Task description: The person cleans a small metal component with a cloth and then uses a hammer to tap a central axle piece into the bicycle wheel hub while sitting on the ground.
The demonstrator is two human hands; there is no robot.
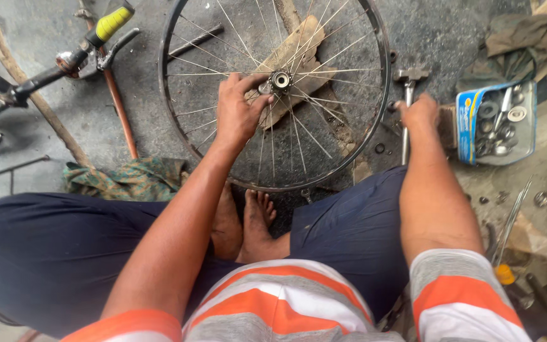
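A spoked bicycle wheel [185,136] lies flat on the concrete floor in front of my crossed legs. Its hub [280,80] rests on a rough wooden block [305,47]. My left hand [237,111] lies on the spokes, fingers touching the hub from the left. My right hand [420,113] is closed around the handle of a metal hammer [409,79] just outside the rim on the right, the hammer head pointing away from me.
A blue tin [466,120] of nuts, washers and small tools sits at the right. A bicycle handlebar with a yellow grip [113,23] is at top left, a patterned rag [128,178] by my left knee, loose tools [514,218] and cloth [517,38] at right.
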